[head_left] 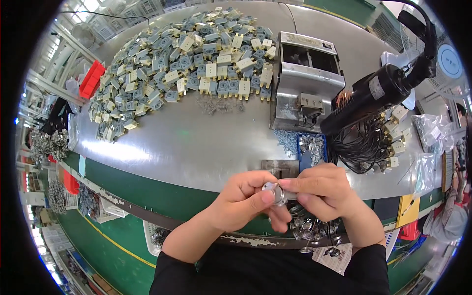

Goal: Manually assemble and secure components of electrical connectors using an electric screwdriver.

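Note:
Close to the table's front edge, a small round silvery metal part [279, 195] is held up between both hands. My left hand [243, 199] pinches it between thumb and fingers from the left. From the right, my right hand [322, 189] presses its thumb and fingertips against the part, and its fingers hide some of it. Right behind the hands sits a flat metal block [280, 167] with a slot. Below the right hand hangs a bunch of shiny round metal pieces [314, 228], some on thin stems or wires.
A large heap of grey and cream plug-like blocks [196, 54] covers the back left, with loose springs [221, 106] before it. A metal machine [307, 78], a black electric screwdriver [366, 101], a blue tray of small metal pieces [312, 143] and black cables [361, 147] stand at right.

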`<state>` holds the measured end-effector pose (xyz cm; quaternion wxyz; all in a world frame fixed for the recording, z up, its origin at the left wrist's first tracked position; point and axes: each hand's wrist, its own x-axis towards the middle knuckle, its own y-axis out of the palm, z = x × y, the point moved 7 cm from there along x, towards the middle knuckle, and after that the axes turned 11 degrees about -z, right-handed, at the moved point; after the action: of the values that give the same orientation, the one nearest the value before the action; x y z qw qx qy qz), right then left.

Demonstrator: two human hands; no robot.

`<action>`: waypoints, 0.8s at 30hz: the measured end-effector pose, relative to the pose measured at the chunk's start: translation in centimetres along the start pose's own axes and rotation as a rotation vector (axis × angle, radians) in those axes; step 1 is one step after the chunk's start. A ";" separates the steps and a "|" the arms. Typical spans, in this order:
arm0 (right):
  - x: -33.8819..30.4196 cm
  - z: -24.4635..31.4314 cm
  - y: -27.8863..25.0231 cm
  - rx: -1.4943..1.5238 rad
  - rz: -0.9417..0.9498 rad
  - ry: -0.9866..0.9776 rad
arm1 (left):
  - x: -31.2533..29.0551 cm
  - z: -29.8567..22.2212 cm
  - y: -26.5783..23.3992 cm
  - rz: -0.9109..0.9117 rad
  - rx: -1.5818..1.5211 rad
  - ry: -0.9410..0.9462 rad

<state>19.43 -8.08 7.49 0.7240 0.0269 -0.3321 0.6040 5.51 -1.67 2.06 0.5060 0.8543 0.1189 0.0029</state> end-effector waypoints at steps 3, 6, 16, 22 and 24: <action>0.4 0.5 0.2 0.094 -0.065 0.038 | 0.1 -1.8 0.5 -0.182 0.563 0.247; -0.5 -0.1 0.8 0.106 -0.136 0.107 | 0.3 -3.5 1.2 -0.352 1.288 0.617; 0.7 0.0 0.3 0.057 -0.180 0.135 | 1.8 -3.6 -0.2 -0.192 1.165 0.566; 1.8 0.0 -0.1 0.122 0.055 0.186 | 1.5 -2.9 0.5 0.018 0.876 0.077; 1.7 -0.4 0.3 0.119 0.064 0.217 | 1.6 -2.7 0.3 0.013 0.830 0.060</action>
<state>19.39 -6.39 7.93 0.7331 -0.0060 -0.2160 0.6449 6.80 0.84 3.42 0.1149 0.9860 0.1193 -0.0175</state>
